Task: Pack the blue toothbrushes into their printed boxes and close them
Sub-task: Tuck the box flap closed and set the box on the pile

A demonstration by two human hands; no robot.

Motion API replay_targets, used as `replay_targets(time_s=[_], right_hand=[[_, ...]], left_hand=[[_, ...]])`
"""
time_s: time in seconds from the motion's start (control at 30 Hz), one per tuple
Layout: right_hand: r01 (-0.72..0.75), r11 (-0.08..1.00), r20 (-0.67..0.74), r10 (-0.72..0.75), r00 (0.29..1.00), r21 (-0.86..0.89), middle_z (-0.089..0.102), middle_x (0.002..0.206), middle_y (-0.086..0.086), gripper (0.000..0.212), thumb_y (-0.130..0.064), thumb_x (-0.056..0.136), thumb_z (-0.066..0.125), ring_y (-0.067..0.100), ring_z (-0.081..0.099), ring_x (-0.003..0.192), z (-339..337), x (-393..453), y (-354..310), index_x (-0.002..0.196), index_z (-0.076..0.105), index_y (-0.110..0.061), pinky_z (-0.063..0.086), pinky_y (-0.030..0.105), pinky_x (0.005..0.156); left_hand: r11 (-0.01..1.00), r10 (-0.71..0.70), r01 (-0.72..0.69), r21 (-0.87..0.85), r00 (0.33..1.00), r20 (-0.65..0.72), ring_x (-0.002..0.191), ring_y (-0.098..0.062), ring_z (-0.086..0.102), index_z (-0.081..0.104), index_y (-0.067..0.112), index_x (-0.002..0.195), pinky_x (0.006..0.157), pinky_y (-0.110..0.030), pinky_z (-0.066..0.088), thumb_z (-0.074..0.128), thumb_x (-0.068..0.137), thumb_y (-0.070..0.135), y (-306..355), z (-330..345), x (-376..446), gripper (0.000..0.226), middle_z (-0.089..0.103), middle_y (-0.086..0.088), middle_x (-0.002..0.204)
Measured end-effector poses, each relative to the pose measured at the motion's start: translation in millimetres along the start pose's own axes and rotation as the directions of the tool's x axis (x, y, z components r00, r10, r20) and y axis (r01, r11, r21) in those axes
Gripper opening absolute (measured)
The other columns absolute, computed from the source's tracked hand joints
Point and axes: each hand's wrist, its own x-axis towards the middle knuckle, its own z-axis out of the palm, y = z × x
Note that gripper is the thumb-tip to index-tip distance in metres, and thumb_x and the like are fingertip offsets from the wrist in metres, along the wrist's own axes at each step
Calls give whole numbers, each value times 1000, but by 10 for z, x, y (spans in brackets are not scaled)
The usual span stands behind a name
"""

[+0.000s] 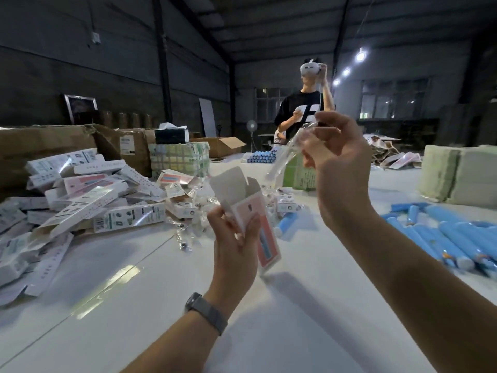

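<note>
Holding the pink printed cardboard box (254,219) flap-open in my left grip (236,235); right grip (333,160) is pinching a clear plastic sleeve (285,154) above it. Aligning sleeve with mouth advisable; blue toothbrushes (441,238) are lying on the tabletop (161,305).

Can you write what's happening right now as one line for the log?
left hand: holds open box upright | right hand: holds clear plastic piece above box | loose toothbrushes: on table, right | boxes pile: left
</note>
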Motion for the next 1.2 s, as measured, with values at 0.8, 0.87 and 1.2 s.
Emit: replay_targets(time_s=[0.8,0.87,1.2], right_hand=[[494,758,341,-371,864,-425,58,81,-18,5,-7,89,63,2,56,69,-73,-82,115,91,65,-10,50,16,61],[559,712,359,-435,826,-424,59,85,-13,5,-8,89,62,5,55,70,-66,-99,128,90,66,-6,51,20,61],[605,672,296,-529,795,-427,61,85,-7,3,0,87,66,14,58,72,-75,-91,165,88,68,-2,50,23,64]], left_hand=[[947,184,-209,245,975,121,87,1,61,27,43,105,64,-35,53,53,86,51,90,-6,-83,33,55,39,106],[950,177,-199,242,978,111,89,1,61,27,44,105,65,-33,52,53,85,52,91,-14,-79,34,55,40,106],[944,151,-178,277,982,115,86,-9,62,27,45,106,68,-45,57,53,84,55,84,-17,-76,35,56,37,106]])
